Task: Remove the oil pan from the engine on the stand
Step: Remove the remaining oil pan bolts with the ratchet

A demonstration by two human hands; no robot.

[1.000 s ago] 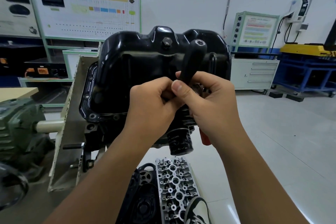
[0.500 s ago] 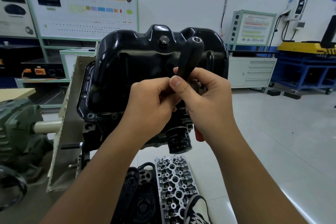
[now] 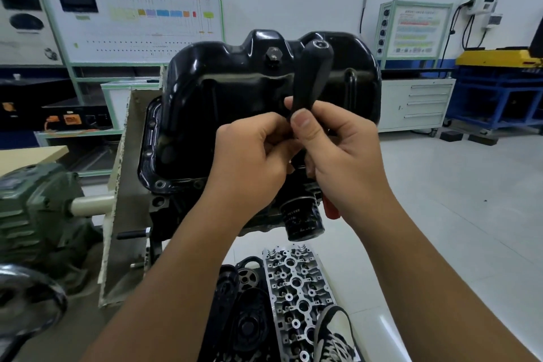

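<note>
Bare aluminium marks the one cylinder head (image 3: 296,300) lying on the floor at the lower centre of the frame, with one black cover (image 3: 244,320) touching its left side and one black-and-white shoe (image 3: 335,335) overlapping its lower right corner.

Two forearms rise from the bottom edge and meet at the frame centre. The left hand (image 3: 249,156) is curled into a near fist; what its fingers grip is hidden between the two hands, so its hold cannot be told. The right hand (image 3: 340,153) is closed around the lower end of one black tool handle (image 3: 314,76), thumb pressed against its near face. The handle points up and slightly right. The two hands touch each other.

Directly below the hands, one black oil filter (image 3: 302,220) projects from the engine block (image 3: 176,214). One red object (image 3: 330,209) shows just right of the filter, partly hidden by the right wrist.

The one oil pan (image 3: 223,97), glossy black, sits behind and above both hands, centre of frame, seated on the block with its flange at left. One drain plug (image 3: 273,56) stands near its upper edge, just left of the handle tip.

At left, one grey stand plate (image 3: 117,185) carries the engine, and one green gearbox (image 3: 32,209) adjoins it.

Against the far wall stand two display boards, one upper left (image 3: 132,15) and one upper right (image 3: 417,29).
</note>
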